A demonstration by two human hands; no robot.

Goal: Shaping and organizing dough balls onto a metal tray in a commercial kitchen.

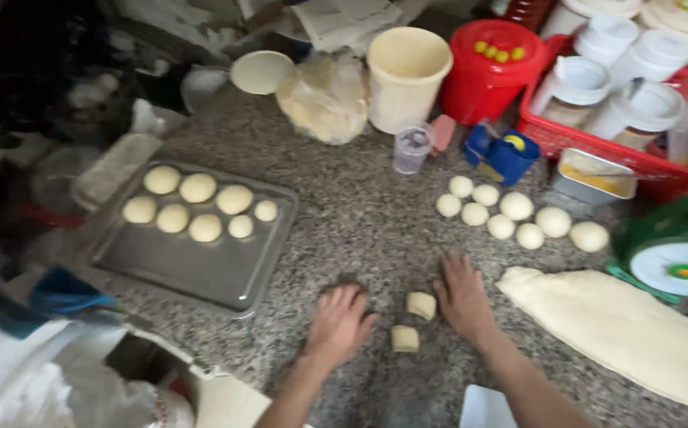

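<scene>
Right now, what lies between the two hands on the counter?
In the head view, two small cut dough pieces lie between the left hand and the right hand: one beside the right hand, the other lower, on the speckled counter.

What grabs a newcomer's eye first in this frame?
Two bare hands, left hand and right hand, pressed flat on the speckled granite counter beside two small cut dough pieces. Left, a dark metal tray holds eight dough balls; right lies a long pale dough slab.

two small pale dough pieces (421, 305), roughly cut, blocky, lying on the speckled granite counter (360, 214), near each other, not touching
</scene>
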